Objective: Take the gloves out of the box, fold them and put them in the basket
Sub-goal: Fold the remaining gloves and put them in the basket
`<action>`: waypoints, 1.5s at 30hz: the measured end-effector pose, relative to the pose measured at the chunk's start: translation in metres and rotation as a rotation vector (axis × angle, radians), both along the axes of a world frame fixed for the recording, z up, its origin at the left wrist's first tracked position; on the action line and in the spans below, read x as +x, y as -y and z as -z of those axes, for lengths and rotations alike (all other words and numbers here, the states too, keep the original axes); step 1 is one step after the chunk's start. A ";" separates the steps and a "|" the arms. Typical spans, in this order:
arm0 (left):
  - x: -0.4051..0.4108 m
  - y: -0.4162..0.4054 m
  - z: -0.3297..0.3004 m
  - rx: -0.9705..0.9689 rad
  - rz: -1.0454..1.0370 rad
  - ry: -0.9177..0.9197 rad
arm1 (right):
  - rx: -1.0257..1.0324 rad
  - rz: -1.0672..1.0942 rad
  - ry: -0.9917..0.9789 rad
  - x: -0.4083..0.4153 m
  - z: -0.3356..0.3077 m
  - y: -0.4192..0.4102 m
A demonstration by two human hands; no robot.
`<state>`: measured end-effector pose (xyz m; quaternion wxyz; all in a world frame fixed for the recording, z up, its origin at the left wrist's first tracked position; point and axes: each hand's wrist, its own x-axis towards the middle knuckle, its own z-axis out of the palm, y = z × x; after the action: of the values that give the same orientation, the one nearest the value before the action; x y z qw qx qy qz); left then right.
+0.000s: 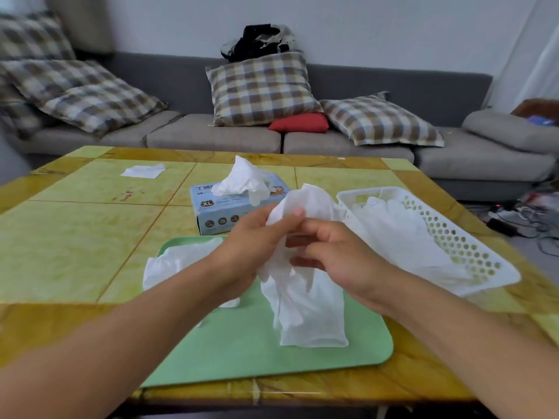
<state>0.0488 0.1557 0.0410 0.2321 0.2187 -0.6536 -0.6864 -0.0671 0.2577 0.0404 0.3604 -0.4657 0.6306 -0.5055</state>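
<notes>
A white glove (305, 309) hangs crumpled above the green mat (242, 352), gripped at its upper part by my left hand (251, 252) and my right hand (335, 255) together. Behind my hands stands the blue glove box (211, 213), with another white glove (242, 179) sticking up out of its slot. At the right sits the white perforated basket (472, 249), holding white gloves (402, 234). One more white glove (178, 261) lies on the mat's left side, partly hidden under my left forearm.
A white scrap of paper or tissue (142, 170) lies at the far left of the yellow-green table (66, 243). Beyond the table is a grey sofa (211, 134) with checked cushions. Cables (514, 225) lie on the floor at the right.
</notes>
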 end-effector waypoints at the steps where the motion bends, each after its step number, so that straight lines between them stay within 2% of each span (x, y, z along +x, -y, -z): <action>1: -0.001 0.002 0.002 0.102 -0.038 -0.045 | 0.024 0.001 -0.091 0.000 -0.002 -0.002; 3: -0.001 0.006 0.002 0.241 -0.036 -0.143 | -0.019 0.063 -0.143 -0.007 -0.010 -0.007; 5: 0.000 0.010 0.001 0.356 0.015 -0.225 | -0.106 0.251 -0.166 -0.019 -0.017 -0.011; 7: 0.000 0.009 -0.001 0.427 0.088 -0.253 | -0.026 0.294 -0.130 -0.035 -0.020 -0.012; 10: 0.000 0.007 -0.001 0.394 0.169 -0.176 | 0.045 0.036 0.156 -0.039 -0.020 -0.011; 11: -0.001 0.007 -0.001 0.357 0.172 -0.136 | 0.019 0.026 0.216 -0.040 -0.019 -0.010; 14: 0.000 0.013 -0.004 0.204 0.092 0.008 | -0.005 0.072 0.303 -0.048 -0.021 -0.010; 17: 0.003 0.022 -0.010 0.125 0.047 0.130 | 0.091 0.018 0.349 -0.054 -0.021 -0.011; 20: 0.000 0.026 -0.011 0.126 0.057 0.200 | 0.184 0.047 0.389 -0.057 -0.013 -0.006; 24: -0.012 0.029 -0.003 0.235 0.065 0.276 | 0.257 0.085 0.441 -0.055 -0.003 0.009; 26: -0.016 0.036 0.002 0.214 -0.024 0.270 | 0.225 0.171 0.374 -0.054 -0.004 0.018; 28: -0.018 0.041 0.000 0.084 -0.146 0.109 | 0.042 0.237 0.285 -0.055 -0.012 0.023; 31: -0.012 0.043 -0.026 -0.302 -0.204 -0.234 | -0.412 0.236 0.053 -0.056 -0.040 0.013; 33: -0.005 0.042 -0.039 -0.544 -0.179 -0.285 | -0.555 0.195 -0.129 -0.056 -0.049 0.002; 34: -0.003 0.045 -0.038 -0.656 -0.184 -0.227 | -0.537 0.174 -0.214 -0.058 -0.045 -0.002; 36: 0.001 0.053 -0.021 -0.788 -0.160 -0.037 | -0.330 0.139 -0.427 -0.064 -0.024 -0.002; 38: 0.004 0.056 0.009 -0.802 -0.040 0.167 | -0.030 -0.002 -0.601 -0.067 0.002 0.000; 40: 0.008 0.060 0.038 -0.837 0.095 0.311 | 0.166 -0.133 -0.653 -0.066 0.024 0.000; 42: 0.010 0.059 0.057 -0.871 0.187 0.400 | 0.291 -0.178 -0.732 -0.063 0.037 -0.003; 45: 0.011 0.057 0.063 -0.907 0.264 0.415 | 0.352 -0.180 -0.885 -0.061 0.041 -0.012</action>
<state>0.0593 0.0987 -0.0221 0.0806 0.1431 -0.9399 -0.2994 -0.1285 0.2693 -0.0006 0.1732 -0.6208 0.7565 -0.1111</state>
